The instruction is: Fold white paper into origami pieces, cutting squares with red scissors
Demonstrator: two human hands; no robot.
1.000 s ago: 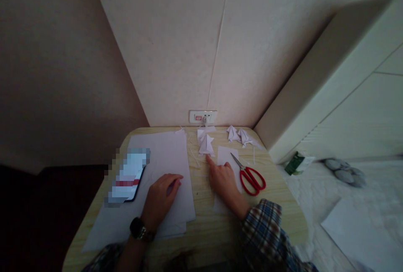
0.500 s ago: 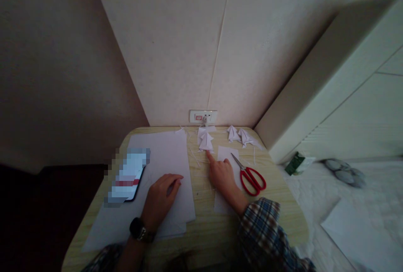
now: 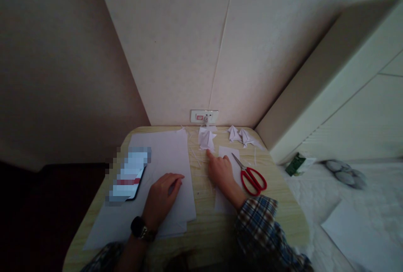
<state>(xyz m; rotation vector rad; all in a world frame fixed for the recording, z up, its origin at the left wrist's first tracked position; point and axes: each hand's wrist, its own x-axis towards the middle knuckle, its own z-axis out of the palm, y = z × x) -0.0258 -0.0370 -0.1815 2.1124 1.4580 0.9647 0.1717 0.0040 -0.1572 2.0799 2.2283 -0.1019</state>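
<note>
A white folded paper figure, shaped like an origami frog, stands near the table's back edge, partly over a slip of white paper. My right hand reaches toward it with the index finger stretched out, its tip at the figure's near edge. The other fingers are curled and nothing is held. My left hand rests loosely on large white paper sheets, fingers bent and apparently empty. Two similar folded figures, one beside the other, sit at the back right.
Red-handled scissors lie partly on a white paper strip, right of my right hand. A phone, its screen blurred, lies on the sheets at left. Thin paper scraps are scattered mid-table. A wall socket is behind.
The folded figure's shape looks slightly changed, its near end lower and wider under my right fingertip. My left hand stays put.
</note>
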